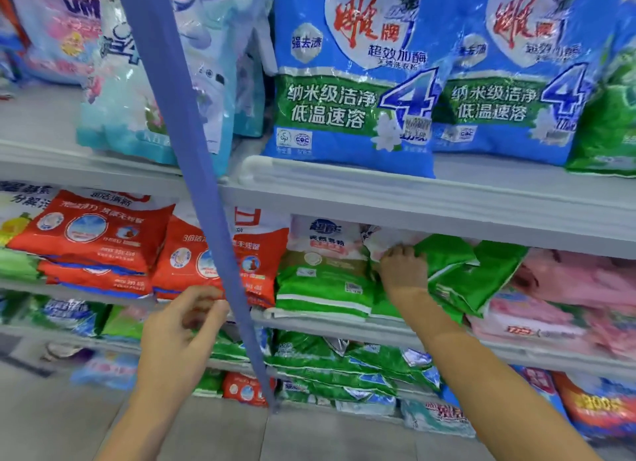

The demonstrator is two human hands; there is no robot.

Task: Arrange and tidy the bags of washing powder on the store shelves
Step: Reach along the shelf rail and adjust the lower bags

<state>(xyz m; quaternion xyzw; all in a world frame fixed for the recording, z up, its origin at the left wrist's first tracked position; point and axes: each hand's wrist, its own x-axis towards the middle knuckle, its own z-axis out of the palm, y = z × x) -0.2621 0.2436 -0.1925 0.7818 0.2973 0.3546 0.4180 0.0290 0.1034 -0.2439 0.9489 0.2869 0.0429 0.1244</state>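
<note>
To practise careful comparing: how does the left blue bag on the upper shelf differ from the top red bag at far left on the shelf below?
The blue bag stands upright; the red bag lies flat atop a stack. The blue bag looks larger. Both show their printed fronts.

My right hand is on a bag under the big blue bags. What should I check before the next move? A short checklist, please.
1. Right hand grips crumpled bag at its top: ok.
2. Left hand free to help: ok, holds nothing.
3. Green bag beside it lying straight: not ok, tilted.
4. Strap clear of left hand: cannot tell, very close.
5. White-topped bag on the left neat: ok.
</note>
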